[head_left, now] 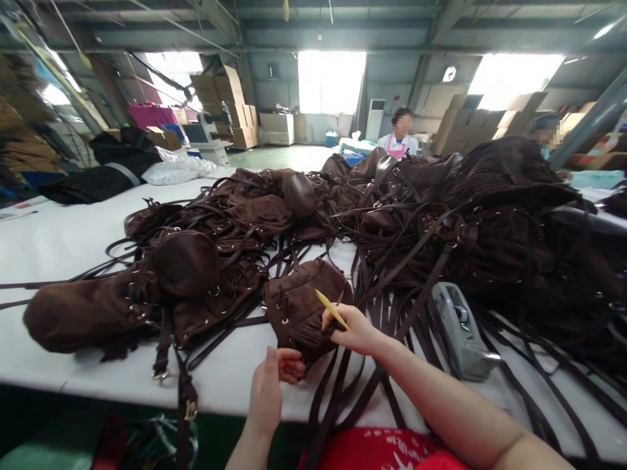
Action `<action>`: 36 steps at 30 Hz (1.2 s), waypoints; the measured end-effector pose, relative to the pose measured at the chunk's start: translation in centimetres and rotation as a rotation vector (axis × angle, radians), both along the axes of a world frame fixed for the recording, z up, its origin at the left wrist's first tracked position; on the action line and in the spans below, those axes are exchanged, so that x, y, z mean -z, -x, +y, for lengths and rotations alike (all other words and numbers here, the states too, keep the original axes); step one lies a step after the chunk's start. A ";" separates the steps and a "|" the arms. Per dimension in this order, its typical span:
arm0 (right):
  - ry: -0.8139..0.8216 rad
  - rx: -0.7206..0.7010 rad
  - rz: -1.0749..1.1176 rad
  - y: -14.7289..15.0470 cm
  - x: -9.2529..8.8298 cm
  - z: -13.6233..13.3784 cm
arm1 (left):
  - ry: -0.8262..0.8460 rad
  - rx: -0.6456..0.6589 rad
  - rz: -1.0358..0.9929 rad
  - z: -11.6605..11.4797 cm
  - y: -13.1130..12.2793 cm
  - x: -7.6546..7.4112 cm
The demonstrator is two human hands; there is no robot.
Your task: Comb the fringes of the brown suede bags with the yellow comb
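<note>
A small dark brown bag (306, 297) with drawstrings and metal eyelets lies on the white table in front of me. My right hand (355, 329) is over its right side, closed around a slim yellow pointed stick (330, 309) whose tip points up and left. Whether those fingers also pinch the bag's cord cannot be made out. At the bag's lower left edge is my left hand (274, 385), thumb raised apart from the bent fingers, whose tips come close to or touch the bag. Dark straps (337, 385) hang from the bag over the table's front edge.
More brown bags (186, 267) lie to the left, and a large heap (490, 241) fills the right. A grey tape dispenser (460, 333) stands among straps on the white table (59, 235). Behind are a person (399, 140), another at right, and cardboard boxes (228, 98).
</note>
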State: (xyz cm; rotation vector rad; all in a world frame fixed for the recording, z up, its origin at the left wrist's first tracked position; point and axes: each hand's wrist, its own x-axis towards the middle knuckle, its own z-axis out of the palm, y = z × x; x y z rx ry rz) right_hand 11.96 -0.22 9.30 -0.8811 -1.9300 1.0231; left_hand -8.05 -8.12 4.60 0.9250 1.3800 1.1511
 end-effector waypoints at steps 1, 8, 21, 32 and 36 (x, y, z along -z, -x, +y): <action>-0.015 0.003 -0.024 0.2 -0.3 -0.5 | 0.140 0.133 -0.192 0.4 -0.6 -0.3; -0.074 0.066 -0.254 2.5 1.6 -4.1 | 0.319 0.346 -0.963 5.5 -4.6 -1.6; -0.197 0.158 -0.265 -3.2 -0.9 -4.9 | 0.192 0.199 -0.807 8.3 -7.9 1.8; -0.162 0.446 -0.738 -1.7 -0.5 3.3 | 0.079 0.234 -0.605 7.0 -7.7 1.6; -0.212 0.461 -0.724 -1.8 -0.4 2.2 | 0.103 0.247 -0.643 7.1 -7.6 1.9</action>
